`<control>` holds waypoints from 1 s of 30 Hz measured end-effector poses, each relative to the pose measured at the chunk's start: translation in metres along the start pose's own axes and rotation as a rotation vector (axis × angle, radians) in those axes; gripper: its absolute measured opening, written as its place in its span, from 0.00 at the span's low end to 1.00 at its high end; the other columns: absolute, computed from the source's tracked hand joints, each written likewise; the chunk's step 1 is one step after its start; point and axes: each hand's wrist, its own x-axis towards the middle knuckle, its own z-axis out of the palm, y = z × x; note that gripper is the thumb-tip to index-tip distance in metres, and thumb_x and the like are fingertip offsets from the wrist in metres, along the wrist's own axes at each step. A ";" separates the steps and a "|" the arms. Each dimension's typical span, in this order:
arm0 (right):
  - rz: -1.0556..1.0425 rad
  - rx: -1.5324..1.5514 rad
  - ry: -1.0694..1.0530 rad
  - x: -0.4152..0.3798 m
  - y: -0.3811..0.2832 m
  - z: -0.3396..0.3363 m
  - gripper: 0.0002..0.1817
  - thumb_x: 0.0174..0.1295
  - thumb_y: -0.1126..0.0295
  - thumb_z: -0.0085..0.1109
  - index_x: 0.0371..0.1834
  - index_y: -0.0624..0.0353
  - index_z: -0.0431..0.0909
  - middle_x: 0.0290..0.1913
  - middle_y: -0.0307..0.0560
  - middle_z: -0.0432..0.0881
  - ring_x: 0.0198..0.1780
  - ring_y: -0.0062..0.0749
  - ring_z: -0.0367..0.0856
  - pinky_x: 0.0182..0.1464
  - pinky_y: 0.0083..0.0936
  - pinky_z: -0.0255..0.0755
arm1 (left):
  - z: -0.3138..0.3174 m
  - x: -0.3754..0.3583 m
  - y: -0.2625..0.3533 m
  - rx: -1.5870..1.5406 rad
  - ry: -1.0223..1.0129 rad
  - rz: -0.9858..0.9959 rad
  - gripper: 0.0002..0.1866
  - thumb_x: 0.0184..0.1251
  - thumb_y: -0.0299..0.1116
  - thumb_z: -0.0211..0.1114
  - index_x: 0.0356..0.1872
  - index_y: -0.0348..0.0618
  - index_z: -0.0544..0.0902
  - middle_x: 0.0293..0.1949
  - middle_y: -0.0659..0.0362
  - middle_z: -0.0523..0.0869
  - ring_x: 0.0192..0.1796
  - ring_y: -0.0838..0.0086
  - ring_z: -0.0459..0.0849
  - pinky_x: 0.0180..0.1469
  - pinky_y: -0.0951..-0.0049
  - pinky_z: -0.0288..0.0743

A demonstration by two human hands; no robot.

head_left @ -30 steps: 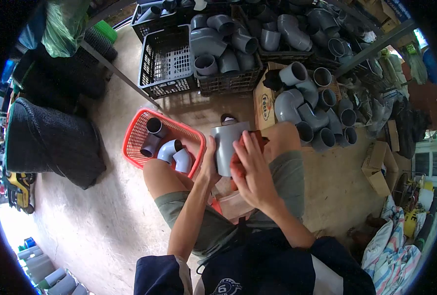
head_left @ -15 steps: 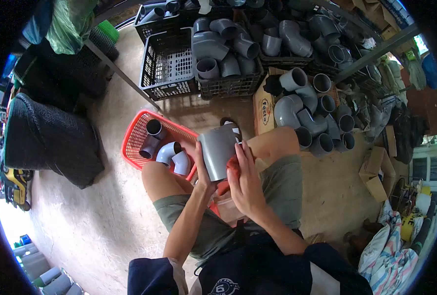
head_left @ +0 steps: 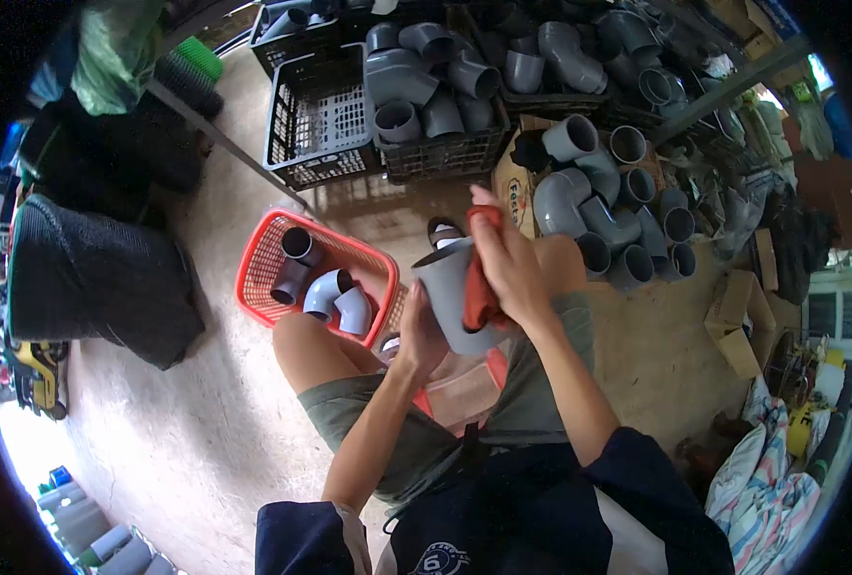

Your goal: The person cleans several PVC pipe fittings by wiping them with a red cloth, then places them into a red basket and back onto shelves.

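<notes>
A grey pipe fitting (head_left: 450, 295) is tilted between my hands, above my lap, its dark open end toward the upper left. My left hand (head_left: 422, 331) holds it from the left and below, its fingers partly hidden behind the fitting. On the right side, my right hand (head_left: 504, 264) grips a red cloth (head_left: 480, 287) that lies against the fitting's outer wall. Left of the fitting, a red basket (head_left: 387, 259) holds several grey fittings, among them a curved elbow (head_left: 328, 294).
Black crates (head_left: 445, 163) with grey fittings stand ahead. More fittings (head_left: 562, 203) are piled on a cardboard box (head_left: 512, 192) at the right. An open carton (head_left: 732, 326) lies farther right. Black mesh rolls (head_left: 100, 278) stand at the left.
The fitting has turned and moved slightly right, so its open end shows. My right hand has moved up and right along it, and more of the red cloth is visible.
</notes>
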 end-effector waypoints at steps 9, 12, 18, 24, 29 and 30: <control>-0.173 -0.387 -0.062 -0.075 0.010 0.029 0.28 0.76 0.63 0.47 0.73 0.69 0.60 0.71 0.78 0.60 0.72 0.72 0.62 0.72 0.49 0.60 | 0.006 0.007 0.021 -0.146 0.113 0.053 0.47 0.68 0.74 0.44 0.73 0.44 0.67 0.69 0.46 0.74 0.69 0.55 0.75 0.74 0.55 0.66; -0.166 -0.431 -0.049 -0.068 0.005 0.027 0.28 0.76 0.64 0.47 0.73 0.69 0.59 0.72 0.79 0.59 0.72 0.75 0.60 0.72 0.51 0.60 | 0.022 -0.005 0.024 -0.037 0.101 -0.010 0.50 0.68 0.76 0.40 0.76 0.42 0.63 0.71 0.45 0.72 0.69 0.52 0.75 0.72 0.53 0.68; 0.106 -0.040 -0.027 -0.019 -0.013 0.015 0.28 0.77 0.62 0.44 0.73 0.70 0.59 0.68 0.81 0.65 0.67 0.74 0.67 0.68 0.48 0.65 | -0.009 -0.001 0.000 -0.463 -0.208 -0.035 0.53 0.66 0.78 0.36 0.78 0.43 0.59 0.74 0.46 0.68 0.72 0.53 0.72 0.74 0.54 0.66; 0.044 -0.177 -0.059 -0.090 0.006 0.018 0.35 0.78 0.60 0.44 0.78 0.72 0.47 0.71 0.77 0.64 0.70 0.66 0.68 0.69 0.45 0.65 | -0.012 0.013 0.016 -0.203 -0.059 0.136 0.46 0.68 0.76 0.42 0.71 0.45 0.70 0.66 0.51 0.77 0.67 0.59 0.76 0.73 0.55 0.66; 0.097 -0.084 -0.013 -0.061 -0.011 0.005 0.35 0.78 0.57 0.43 0.79 0.68 0.50 0.69 0.71 0.70 0.71 0.57 0.71 0.70 0.38 0.64 | 0.014 -0.001 0.021 -0.243 -0.031 0.058 0.45 0.70 0.74 0.44 0.72 0.44 0.68 0.67 0.53 0.77 0.67 0.61 0.77 0.71 0.57 0.69; 0.117 -0.086 0.009 -0.050 -0.021 0.001 0.34 0.78 0.56 0.43 0.79 0.67 0.51 0.69 0.69 0.71 0.70 0.56 0.71 0.69 0.37 0.64 | 0.019 0.000 0.020 -0.344 -0.048 0.046 0.45 0.70 0.73 0.45 0.73 0.43 0.68 0.68 0.52 0.76 0.67 0.62 0.77 0.70 0.58 0.70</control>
